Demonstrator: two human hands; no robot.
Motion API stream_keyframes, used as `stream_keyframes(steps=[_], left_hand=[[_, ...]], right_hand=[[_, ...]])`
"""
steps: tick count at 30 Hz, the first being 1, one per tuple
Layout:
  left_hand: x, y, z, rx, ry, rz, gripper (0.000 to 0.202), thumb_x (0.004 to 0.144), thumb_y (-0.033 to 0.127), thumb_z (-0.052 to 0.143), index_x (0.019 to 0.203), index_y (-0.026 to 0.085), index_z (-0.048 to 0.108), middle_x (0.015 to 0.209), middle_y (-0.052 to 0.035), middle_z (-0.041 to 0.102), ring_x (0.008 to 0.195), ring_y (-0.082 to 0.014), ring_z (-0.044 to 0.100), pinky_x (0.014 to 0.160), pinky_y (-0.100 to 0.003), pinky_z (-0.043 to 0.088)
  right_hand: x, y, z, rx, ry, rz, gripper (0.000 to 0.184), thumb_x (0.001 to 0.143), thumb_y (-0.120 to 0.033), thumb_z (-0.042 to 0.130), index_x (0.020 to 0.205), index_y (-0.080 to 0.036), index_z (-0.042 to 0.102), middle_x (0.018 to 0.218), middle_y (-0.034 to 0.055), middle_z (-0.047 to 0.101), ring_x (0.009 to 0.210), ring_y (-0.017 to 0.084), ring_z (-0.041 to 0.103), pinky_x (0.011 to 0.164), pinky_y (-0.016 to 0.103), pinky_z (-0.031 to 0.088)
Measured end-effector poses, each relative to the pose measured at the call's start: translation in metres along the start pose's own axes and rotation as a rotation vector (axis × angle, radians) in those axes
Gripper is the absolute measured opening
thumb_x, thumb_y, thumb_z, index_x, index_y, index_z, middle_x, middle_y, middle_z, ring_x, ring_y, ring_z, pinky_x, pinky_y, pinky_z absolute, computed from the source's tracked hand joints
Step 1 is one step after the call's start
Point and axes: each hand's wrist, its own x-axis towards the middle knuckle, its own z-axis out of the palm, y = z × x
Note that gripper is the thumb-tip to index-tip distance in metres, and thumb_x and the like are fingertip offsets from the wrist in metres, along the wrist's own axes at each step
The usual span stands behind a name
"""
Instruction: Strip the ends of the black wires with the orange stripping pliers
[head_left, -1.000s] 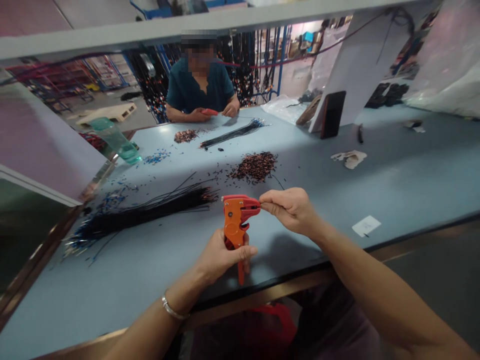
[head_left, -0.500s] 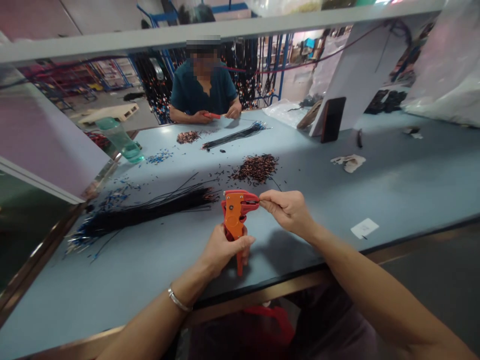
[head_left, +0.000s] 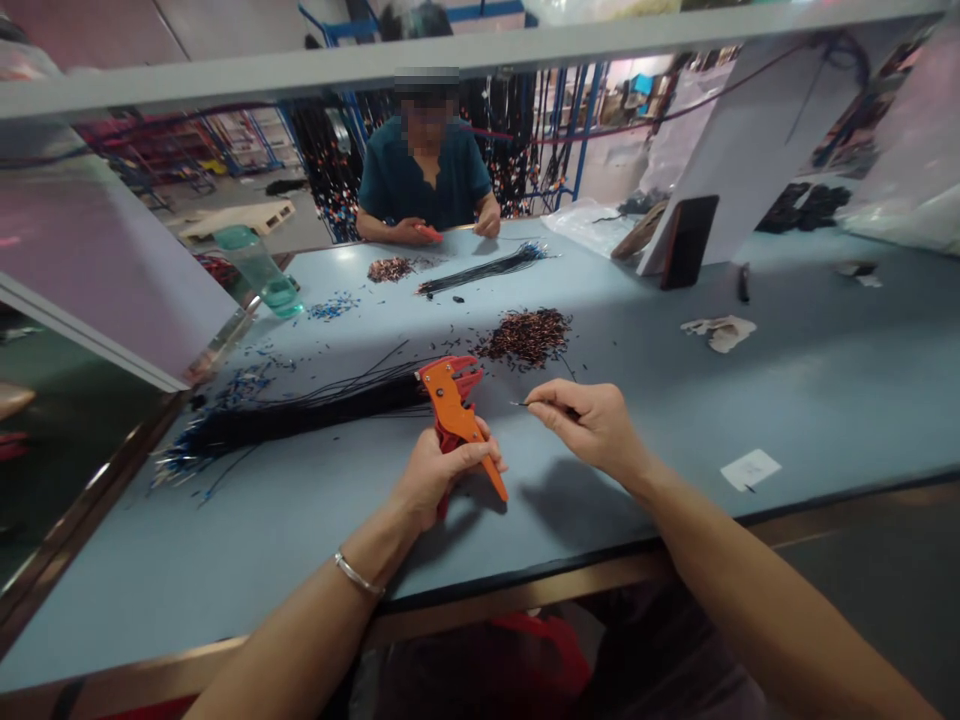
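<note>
My left hand [head_left: 435,480] is closed round the handles of an orange and red wire stripper [head_left: 454,410], tilted with its jaws pointing up and to the left. My right hand [head_left: 589,425] pinches a short thin black wire piece [head_left: 521,404] by its end, a little to the right of the stripper's jaws and apart from them. A long bundle of black wires [head_left: 300,412] lies on the blue table [head_left: 225,560] just left of the stripper. A heap of small dark stripped bits [head_left: 531,336] sits beyond my hands.
Across the table a person in a dark blue shirt [head_left: 424,185] holds a red tool beside another wire bundle [head_left: 484,270] and small heap [head_left: 390,268]. A green bottle [head_left: 262,272] stands far left. A dark phone [head_left: 686,242], crumpled paper [head_left: 720,330] and a white slip [head_left: 750,468] lie right.
The stripper has swung left and tilted away from my right hand. The wire piece is out of its jaws and stays pinched in my right fingers.
</note>
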Motion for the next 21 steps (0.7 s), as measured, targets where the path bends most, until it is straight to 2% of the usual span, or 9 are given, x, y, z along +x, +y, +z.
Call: stream_keyframes(steps=[5, 11, 15, 18, 21], left_hand=[[-0.001, -0.006, 0.006, 0.057, -0.027, 0.039, 0.038, 0.067, 0.031, 0.078, 0.094, 0.012, 0.06, 0.074, -0.0041, 0.067, 0.07, -0.0194, 0.066, 0.069, -0.033, 0.053], [0.0, -0.008, 0.009, 0.201, -0.049, 0.246, 0.03, 0.073, 0.032, 0.074, 0.092, 0.014, 0.06, 0.077, -0.004, 0.067, 0.072, -0.0174, 0.066, 0.072, -0.032, 0.055], [-0.001, -0.005, 0.004, 0.453, 0.046, 0.449, 0.022, 0.077, 0.03, 0.068, 0.091, 0.015, 0.06, 0.079, -0.0045, 0.066, 0.068, -0.016, 0.065, 0.067, -0.03, 0.056], [-0.001, -0.005, -0.001, 0.748, 0.166, 0.602, 0.012, 0.078, 0.026, 0.063, 0.084, 0.016, 0.064, 0.08, -0.0056, 0.069, 0.071, -0.0157, 0.065, 0.072, -0.029, 0.054], [-0.001, -0.007, -0.004, 0.881, 0.206, 0.667, 0.01, 0.08, 0.023, 0.059, 0.082, 0.016, 0.065, 0.083, -0.0066, 0.071, 0.075, -0.0159, 0.067, 0.074, -0.028, 0.053]], right_hand=[[-0.003, -0.005, 0.006, 0.023, -0.026, -0.049, 0.014, 0.088, -0.024, 0.056, 0.079, -0.016, 0.064, 0.051, -0.0063, 0.047, 0.045, 0.006, 0.036, 0.049, 0.019, 0.032], [-0.002, -0.008, 0.008, 0.095, -0.038, -0.095, 0.013, 0.088, -0.021, 0.055, 0.078, -0.017, 0.062, 0.063, -0.0026, 0.058, 0.052, 0.006, 0.044, 0.052, 0.019, 0.035], [-0.001, -0.006, 0.007, 0.11, -0.046, -0.086, 0.013, 0.088, -0.022, 0.057, 0.078, -0.017, 0.063, 0.059, -0.0042, 0.054, 0.05, 0.006, 0.04, 0.051, 0.019, 0.034], [-0.002, -0.005, 0.007, 0.134, -0.05, -0.042, 0.015, 0.088, -0.026, 0.059, 0.078, -0.016, 0.064, 0.056, -0.0051, 0.051, 0.048, 0.006, 0.037, 0.05, 0.019, 0.032], [-0.002, -0.004, 0.008, 0.142, -0.061, 0.026, 0.017, 0.088, -0.029, 0.058, 0.078, -0.016, 0.064, 0.056, -0.0042, 0.051, 0.049, 0.006, 0.04, 0.05, 0.019, 0.033]])
